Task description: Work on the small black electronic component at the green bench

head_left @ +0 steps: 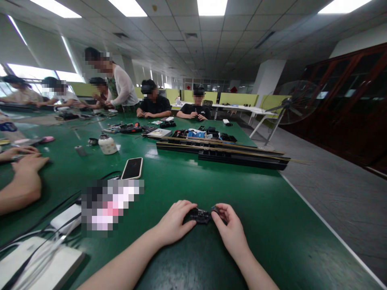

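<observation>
Close in front of me, a small black plastic part (pixel 200 216) with moulded detail rests on or just over the green table (pixel 256 225). My left hand (pixel 178 221) grips its left end between thumb and fingers. At its right end, my right hand (pixel 229 225) pinches a small dark round piece (pixel 215 210), its thumb and index finger closed on it. The two pieces are close together; whether they touch I cannot tell. Finer detail on both is too small to make out.
Long black rails (pixel 242 159) with thin brass-coloured rods lie across the table ahead. To the left are a phone (pixel 132 168), a white jar (pixel 107 144), cables and a white box (pixel 39 266). Another person's hands (pixel 28 161) rest at far left. A fan (pixel 286 102) stands beyond the right edge.
</observation>
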Available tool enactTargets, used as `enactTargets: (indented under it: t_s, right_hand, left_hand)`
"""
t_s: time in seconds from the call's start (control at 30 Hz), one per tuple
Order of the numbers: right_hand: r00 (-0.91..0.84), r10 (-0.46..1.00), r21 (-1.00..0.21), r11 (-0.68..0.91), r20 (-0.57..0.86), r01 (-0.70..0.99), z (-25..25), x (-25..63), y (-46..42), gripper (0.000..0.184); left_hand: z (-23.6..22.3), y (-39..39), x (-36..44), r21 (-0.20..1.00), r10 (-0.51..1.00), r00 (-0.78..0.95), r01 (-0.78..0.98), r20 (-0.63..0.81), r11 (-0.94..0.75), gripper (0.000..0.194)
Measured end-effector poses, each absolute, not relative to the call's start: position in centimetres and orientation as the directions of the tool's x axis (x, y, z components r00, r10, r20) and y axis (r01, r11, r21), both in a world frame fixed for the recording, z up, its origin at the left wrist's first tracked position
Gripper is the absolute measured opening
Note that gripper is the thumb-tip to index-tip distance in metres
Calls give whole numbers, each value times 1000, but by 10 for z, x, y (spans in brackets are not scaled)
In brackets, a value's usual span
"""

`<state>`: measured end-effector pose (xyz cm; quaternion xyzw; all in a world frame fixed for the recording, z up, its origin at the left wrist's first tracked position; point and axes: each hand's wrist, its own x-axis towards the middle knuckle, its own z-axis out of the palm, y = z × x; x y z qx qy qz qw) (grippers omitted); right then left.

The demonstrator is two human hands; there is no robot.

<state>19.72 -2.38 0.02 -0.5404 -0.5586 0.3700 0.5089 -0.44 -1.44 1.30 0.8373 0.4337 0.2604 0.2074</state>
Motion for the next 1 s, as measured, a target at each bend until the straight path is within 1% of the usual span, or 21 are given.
enactTargets:
  t_s: [0.17,0.43,0.7,1.0]
  right_hand:
    - [148,974,-972,146,174,182,-1,197,-23,27]
    - [201,961,-972,152,188,179,-1,197,-23,29]
    - [217,963,-979,124,159,164,0,196,-23,29]
    - [202,964,-974,134,170,182,-2,197,-23,28]
  left_hand:
    - [13,-14,-4,568,837,487,626,251,-535,40]
    - [13,-14,-4,580,837,486,616,253,-533,39]
    - [14,-14,-4,590,841,484,615,241,-523,39]
    - [15,-15,-5,586,841,486,618,239,-523,38]
